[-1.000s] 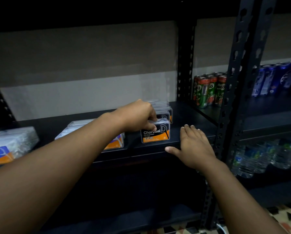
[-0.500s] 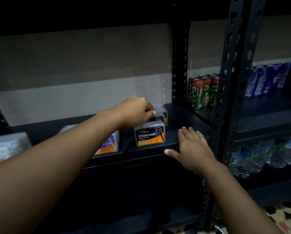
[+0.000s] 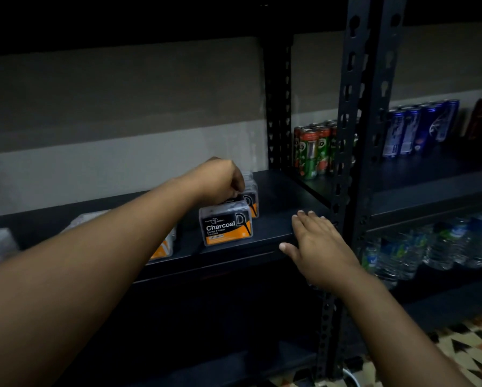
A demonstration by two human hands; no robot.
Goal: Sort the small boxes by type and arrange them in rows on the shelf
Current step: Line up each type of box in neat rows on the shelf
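Charcoal boxes [image 3: 225,222] under curled left hand [image 3: 220,181]; right hand [image 3: 319,247] flat on shelf [image 3: 273,224] near cans [image 3: 315,152].

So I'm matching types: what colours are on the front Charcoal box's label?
Black with an orange lower band and white lettering on the Charcoal box, clearest in the head view.

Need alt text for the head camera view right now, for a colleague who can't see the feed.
A person's left hand reaches over a row of Charcoal floss boxes on a dark metal shelf, fingers curled at the boxes behind the front one; the grip itself is hidden. The right hand lies flat on the shelf edge. Drink cans and water bottles stand further right.
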